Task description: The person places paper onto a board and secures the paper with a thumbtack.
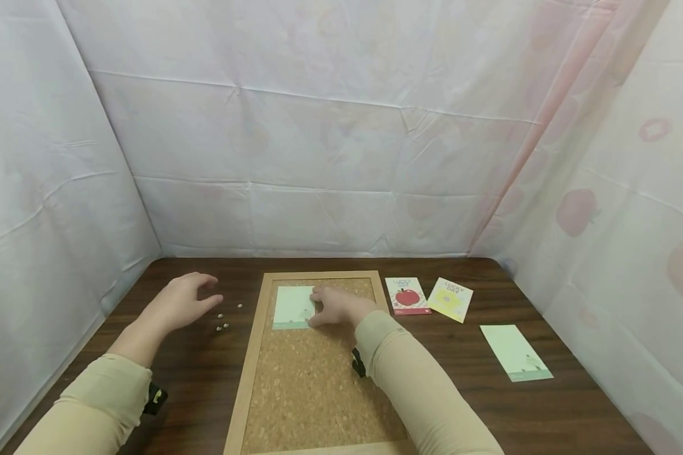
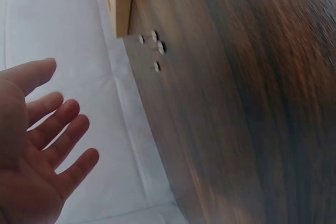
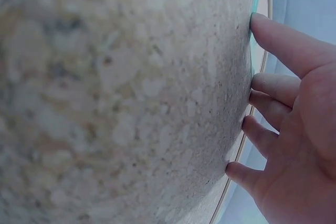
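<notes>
A pale green card [image 1: 292,307] with a darker green lower edge lies in the upper left part of a wood-framed cork board [image 1: 307,392]. My right hand [image 1: 339,307] rests over the card's right edge. In the right wrist view, its thumb and fingers [image 3: 272,30] are spread, the tips touching the card's edge and the cork. To the left of the board, my left hand [image 1: 184,302] hangs over the table with its fingers apart, holding nothing. Several small metal thumbtacks [image 2: 160,47] lie loose on the table between that hand and the board.
Right of the board lie a card with a red apple [image 1: 408,297], a card with a yellow picture [image 1: 449,299] and a second pale green card [image 1: 516,354]. The dark wooden table [image 1: 432,366] is bordered by white printed curtains [image 1: 330,158] behind and at both sides.
</notes>
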A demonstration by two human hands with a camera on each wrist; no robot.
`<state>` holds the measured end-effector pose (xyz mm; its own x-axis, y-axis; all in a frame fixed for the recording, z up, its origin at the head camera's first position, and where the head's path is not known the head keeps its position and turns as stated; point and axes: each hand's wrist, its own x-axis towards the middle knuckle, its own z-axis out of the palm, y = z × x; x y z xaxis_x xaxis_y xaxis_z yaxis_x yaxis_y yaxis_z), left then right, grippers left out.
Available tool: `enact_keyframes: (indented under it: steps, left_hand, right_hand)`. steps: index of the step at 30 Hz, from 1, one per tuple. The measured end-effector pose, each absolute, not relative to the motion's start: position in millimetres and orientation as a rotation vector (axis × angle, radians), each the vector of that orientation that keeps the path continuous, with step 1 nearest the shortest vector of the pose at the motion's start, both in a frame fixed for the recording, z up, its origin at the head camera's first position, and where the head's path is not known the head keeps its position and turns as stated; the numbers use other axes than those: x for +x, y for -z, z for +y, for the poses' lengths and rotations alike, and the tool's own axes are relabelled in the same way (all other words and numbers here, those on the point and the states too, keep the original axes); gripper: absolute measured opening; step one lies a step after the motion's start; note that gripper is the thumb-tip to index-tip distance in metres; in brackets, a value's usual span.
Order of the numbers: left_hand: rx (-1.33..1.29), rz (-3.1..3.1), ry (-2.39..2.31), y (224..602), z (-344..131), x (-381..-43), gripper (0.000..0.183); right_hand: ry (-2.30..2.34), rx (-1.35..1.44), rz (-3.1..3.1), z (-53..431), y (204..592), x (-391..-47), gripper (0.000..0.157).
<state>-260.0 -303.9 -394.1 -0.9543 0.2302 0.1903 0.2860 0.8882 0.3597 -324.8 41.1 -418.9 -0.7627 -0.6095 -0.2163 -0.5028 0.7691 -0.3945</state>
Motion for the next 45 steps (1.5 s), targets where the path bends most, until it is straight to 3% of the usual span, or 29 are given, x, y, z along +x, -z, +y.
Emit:
enact_keyframes:
  steps: [10,23,45]
  left_hand:
    - [-0.558,-3.175,0.606,413,-313,-262,0.011]
    - [-0.439,-3.251,0.474,425,-301,-261,0.012]
    - [-0.389,-3.249,0.418,428,-297,-262,0.005]
  right_hand:
    - [0.44,-0.861,2.622,43,419,-323,0.034]
    - [0.431,-0.898,2.624,43,419,-325,0.041]
    - [0.408,-0.873,2.636,42,420,-325,0.038]
